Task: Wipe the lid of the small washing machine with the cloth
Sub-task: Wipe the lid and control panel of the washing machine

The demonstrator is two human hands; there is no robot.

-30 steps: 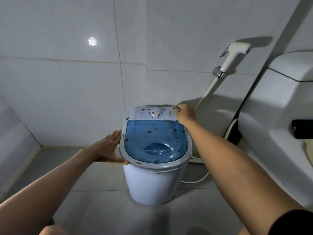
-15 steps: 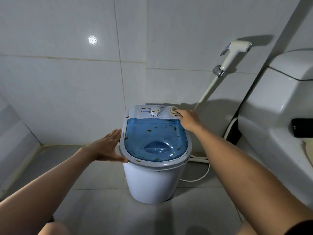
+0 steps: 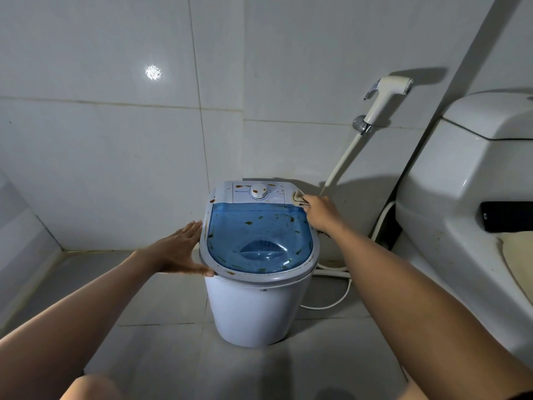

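Note:
A small white washing machine stands on the tiled floor in the middle of the head view. Its blue see-through lid carries several brown and green specks, and more stains mark the white control panel behind it. My right hand grips a beige cloth and presses it on the panel's back right corner. My left hand lies flat with straight fingers against the left rim of the lid, thumb at the front edge.
A white toilet tank and bowl fill the right side, with a dark phone lying on it. A bidet sprayer hangs on the tiled wall, its hose running down behind the machine. A white cable loops on the floor.
My right hand with the cloth has slid a little from the panel's far right corner towards me along the right edge. The left hand has stayed on the left rim.

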